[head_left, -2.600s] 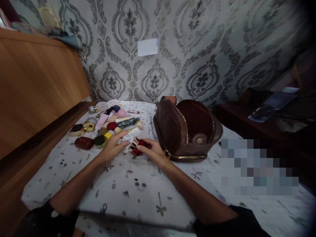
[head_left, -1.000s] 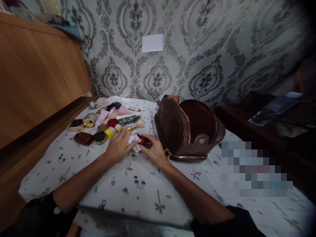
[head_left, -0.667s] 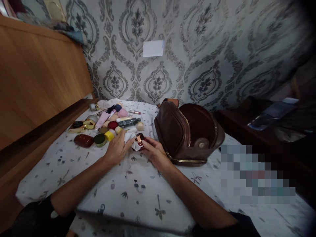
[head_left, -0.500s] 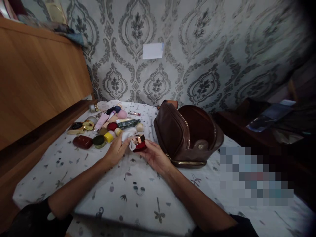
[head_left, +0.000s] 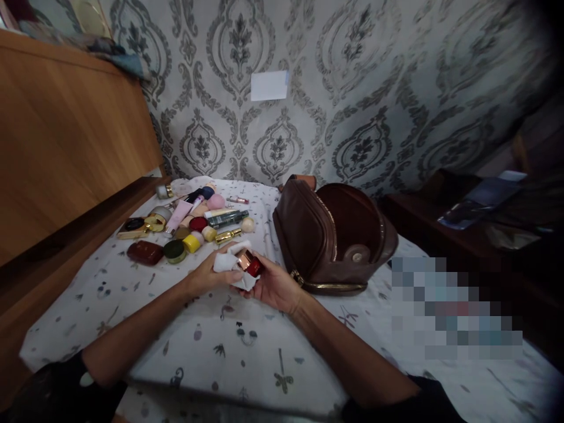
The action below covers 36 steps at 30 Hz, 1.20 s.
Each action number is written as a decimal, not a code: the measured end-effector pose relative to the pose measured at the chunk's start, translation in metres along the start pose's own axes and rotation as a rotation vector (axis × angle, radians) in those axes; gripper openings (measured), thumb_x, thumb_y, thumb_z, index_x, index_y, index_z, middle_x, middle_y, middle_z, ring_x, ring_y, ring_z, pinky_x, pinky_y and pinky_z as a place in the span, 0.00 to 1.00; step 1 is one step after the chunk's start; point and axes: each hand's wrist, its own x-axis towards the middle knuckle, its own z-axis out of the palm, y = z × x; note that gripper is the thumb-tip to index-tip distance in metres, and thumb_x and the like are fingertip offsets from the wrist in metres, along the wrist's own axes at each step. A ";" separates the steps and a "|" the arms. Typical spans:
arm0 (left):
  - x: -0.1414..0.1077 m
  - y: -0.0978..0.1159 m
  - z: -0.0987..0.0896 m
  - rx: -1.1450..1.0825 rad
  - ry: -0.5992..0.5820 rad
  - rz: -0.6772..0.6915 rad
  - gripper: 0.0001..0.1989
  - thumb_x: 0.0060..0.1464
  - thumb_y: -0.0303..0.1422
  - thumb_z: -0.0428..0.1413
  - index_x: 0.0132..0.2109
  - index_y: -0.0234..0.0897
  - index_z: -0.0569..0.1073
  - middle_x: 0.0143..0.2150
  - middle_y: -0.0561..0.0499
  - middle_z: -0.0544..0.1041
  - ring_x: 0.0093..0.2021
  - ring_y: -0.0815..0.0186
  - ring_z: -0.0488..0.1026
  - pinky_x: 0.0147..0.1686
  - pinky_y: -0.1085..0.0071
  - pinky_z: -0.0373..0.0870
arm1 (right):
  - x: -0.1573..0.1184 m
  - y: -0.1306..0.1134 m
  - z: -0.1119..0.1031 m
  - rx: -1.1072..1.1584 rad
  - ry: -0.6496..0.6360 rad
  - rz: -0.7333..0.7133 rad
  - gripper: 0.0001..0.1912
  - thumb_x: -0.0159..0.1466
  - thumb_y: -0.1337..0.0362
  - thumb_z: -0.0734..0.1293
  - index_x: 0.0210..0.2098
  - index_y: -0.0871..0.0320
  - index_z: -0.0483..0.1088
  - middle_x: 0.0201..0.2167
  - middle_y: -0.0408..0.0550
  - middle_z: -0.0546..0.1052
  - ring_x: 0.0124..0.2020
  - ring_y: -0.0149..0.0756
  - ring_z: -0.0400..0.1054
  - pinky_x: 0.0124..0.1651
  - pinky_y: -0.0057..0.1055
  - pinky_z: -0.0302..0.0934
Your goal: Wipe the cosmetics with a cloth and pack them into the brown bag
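Above the bedding, both hands meet around a small red bottle with a rose-gold cap (head_left: 252, 265), tilted to the right. My left hand (head_left: 210, 276) is closed on a crumpled white wipe (head_left: 228, 262), which wraps the bottle's left side and underside. My right hand (head_left: 278, 286) grips the bottle from the right, its fingers partly hidden beneath. Just behind the hands lie a gold tube (head_left: 228, 236) and a pale round ball (head_left: 247, 225). A brown leather bag (head_left: 304, 226) stands open beside my right hand.
Several cosmetics lie at the left: a brown case (head_left: 145, 252), a dark green jar (head_left: 175, 251), a yellow jar (head_left: 192, 242), a pink tube (head_left: 178, 217) and a dark green tube (head_left: 227, 219). A wooden cabinet (head_left: 74, 141) borders the left; a patterned wall (head_left: 282, 141) rises behind.
The bottle has been turned so its red body faces right and up, and the white wipe now spreads around it. Both hands have come slightly lower, uncovering the gold tube behind.
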 end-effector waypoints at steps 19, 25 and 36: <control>0.003 0.010 0.012 0.118 0.388 0.005 0.16 0.51 0.44 0.63 0.32 0.34 0.73 0.28 0.54 0.72 0.30 0.70 0.68 0.29 0.76 0.66 | -0.001 0.010 0.004 -0.249 -0.068 -0.185 0.21 0.53 0.55 0.77 0.41 0.61 0.75 0.39 0.50 0.80 0.39 0.35 0.75 0.44 0.33 0.67; 0.010 0.009 0.011 -0.215 0.639 -0.061 0.20 0.42 0.41 0.68 0.38 0.37 0.71 0.30 0.56 0.73 0.29 0.68 0.74 0.30 0.72 0.74 | -0.005 0.006 0.005 -0.223 -0.048 -0.155 0.20 0.53 0.59 0.78 0.42 0.61 0.76 0.37 0.47 0.80 0.38 0.32 0.74 0.46 0.30 0.66; 0.013 -0.011 0.006 0.348 0.522 0.113 0.08 0.45 0.31 0.57 0.37 0.37 0.71 0.34 0.54 0.74 0.36 0.64 0.70 0.39 0.70 0.69 | -0.015 0.008 0.024 -0.657 -0.039 -0.381 0.22 0.55 0.48 0.74 0.41 0.57 0.73 0.40 0.46 0.74 0.44 0.36 0.69 0.54 0.37 0.61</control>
